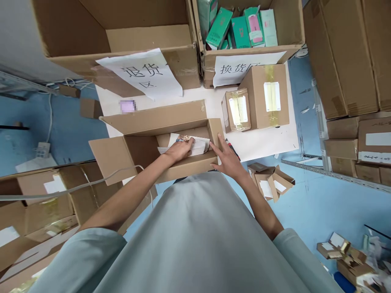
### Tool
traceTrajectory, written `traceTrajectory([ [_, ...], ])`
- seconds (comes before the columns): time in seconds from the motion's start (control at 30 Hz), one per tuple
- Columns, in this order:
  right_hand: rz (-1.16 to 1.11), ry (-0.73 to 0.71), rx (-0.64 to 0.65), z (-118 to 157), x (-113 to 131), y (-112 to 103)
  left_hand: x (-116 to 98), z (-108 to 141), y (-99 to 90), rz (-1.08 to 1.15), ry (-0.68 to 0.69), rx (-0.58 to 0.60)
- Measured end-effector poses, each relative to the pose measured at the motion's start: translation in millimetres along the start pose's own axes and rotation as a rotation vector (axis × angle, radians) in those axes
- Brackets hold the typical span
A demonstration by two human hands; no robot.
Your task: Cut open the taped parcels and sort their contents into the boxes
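Observation:
An open cardboard box (pixel 143 122) sits in front of me at the table's near edge, its flaps spread outward. My left hand (pixel 179 150) reaches inside it, fingers curled and closed on a folded paper leaflet (pixel 200 145) with a printed picture on part of it. Whatever lies beneath the paper is hidden. At the box's right end, my right hand (pixel 227 158) rests against the flap and corner, its fingers spread and the thumb apart. Beside that hand a dark, red-marked object (pixel 232 149) is partly covered and too small to make out.
Behind stand two large cartons with paper signs, a left one (pixel 122 67) and a right one (pixel 210 65) holding green boxes (pixel 241 32). Two taped parcels, one small (pixel 240 112) and one larger (pixel 256 101), stand right on the white table (pixel 269 142). A cable (pixel 100 181) crosses at left.

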State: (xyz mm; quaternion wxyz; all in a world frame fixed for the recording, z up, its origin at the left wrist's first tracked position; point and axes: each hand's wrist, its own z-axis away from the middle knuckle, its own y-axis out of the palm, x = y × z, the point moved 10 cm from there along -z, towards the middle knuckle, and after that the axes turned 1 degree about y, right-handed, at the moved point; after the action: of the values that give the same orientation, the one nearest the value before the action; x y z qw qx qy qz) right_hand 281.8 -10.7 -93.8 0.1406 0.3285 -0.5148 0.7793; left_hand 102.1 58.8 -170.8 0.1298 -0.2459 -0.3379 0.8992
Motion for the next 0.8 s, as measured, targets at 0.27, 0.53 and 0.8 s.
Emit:
traceTrajectory([
  [0.27, 0.024, 0.018, -0.020, 0, 1, -5, 7, 3, -25.7, -0.067, 0.007, -0.057],
  [0.53, 0.015, 0.069, -0.038, 2, -2, -11, 41, 90, -115.6, 0.137, -0.044, -0.424],
  [0.8, -0.241, 0.125, -0.204, 2, 12, -55, 60, 240, -184.3, 0.644, 0.030, -0.948],
])
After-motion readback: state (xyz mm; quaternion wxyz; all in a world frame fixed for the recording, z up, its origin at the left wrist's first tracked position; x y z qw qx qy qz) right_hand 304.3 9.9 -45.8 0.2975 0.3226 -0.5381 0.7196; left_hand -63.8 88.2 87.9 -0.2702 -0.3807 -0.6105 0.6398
